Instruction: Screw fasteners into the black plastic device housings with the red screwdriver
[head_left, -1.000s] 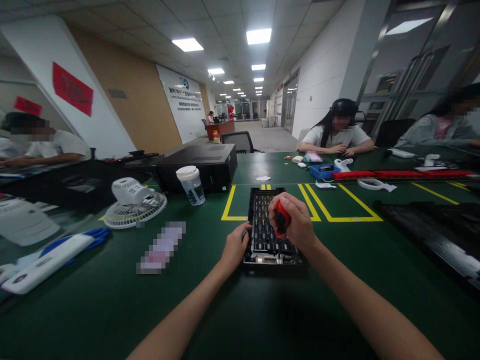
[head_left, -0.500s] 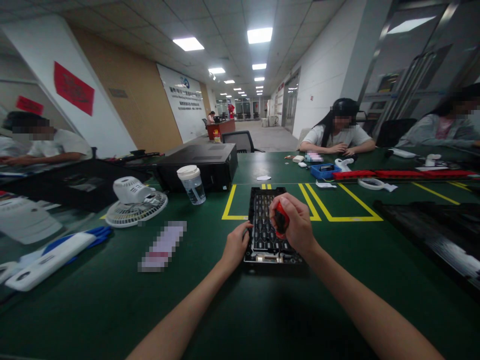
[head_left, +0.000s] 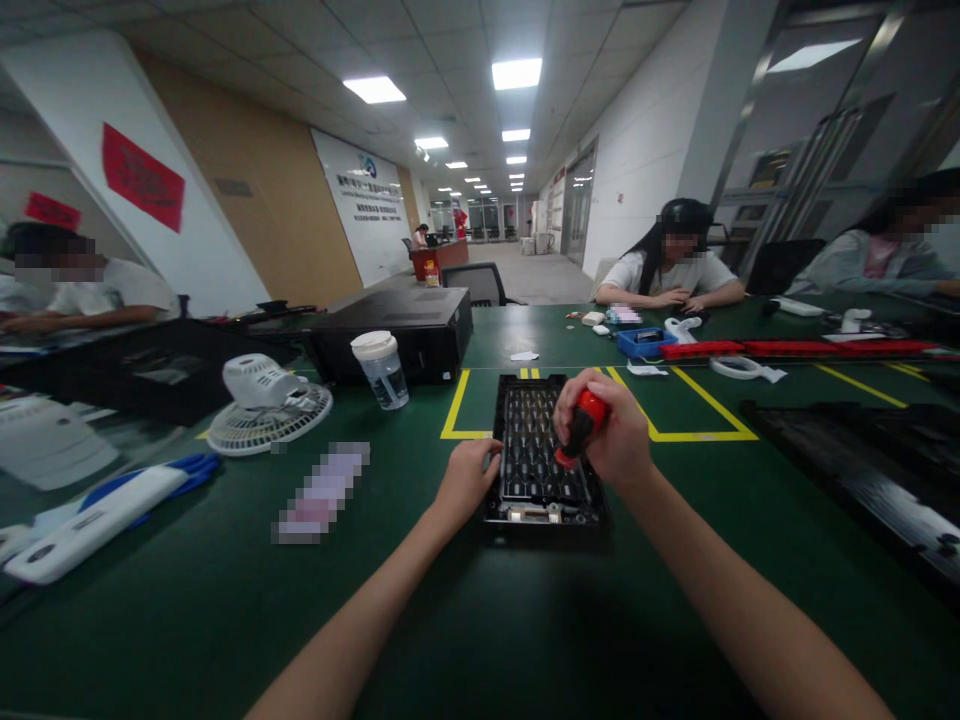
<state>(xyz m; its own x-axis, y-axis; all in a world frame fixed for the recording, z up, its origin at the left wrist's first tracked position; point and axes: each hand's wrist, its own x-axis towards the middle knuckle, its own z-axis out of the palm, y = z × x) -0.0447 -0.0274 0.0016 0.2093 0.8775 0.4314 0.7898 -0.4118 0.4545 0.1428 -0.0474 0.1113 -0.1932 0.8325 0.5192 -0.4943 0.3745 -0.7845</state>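
Black ribbed plastic panel [head_left: 529, 440]: lies flat on the green table mat [head_left: 480, 620], its far end between the yellow tape lines [head_left: 457, 405] and its near end towards the person.
Left hand [head_left: 465, 480]: fingers curled over the panel's left edge, clamped there and pinning it to the mat.
Right hand [head_left: 619, 440]: wrapped tight round a red-and-black screwdriver handle [head_left: 581, 428], which tilts with its lower end aimed at the panel's right half; I can't make out the tip.
Progress: from where I stand this looks like the middle of the job, with the tool in hand and the panel braced. The panel is in one piece. Which fasteners are done and which are left is too small to tell.
Nearby: a white desk fan [head_left: 266, 405] and a clear plastic cup with a white lid [head_left: 382, 370] stand well off to the left. A seated person [head_left: 671, 275] across the table is busy with their own things.
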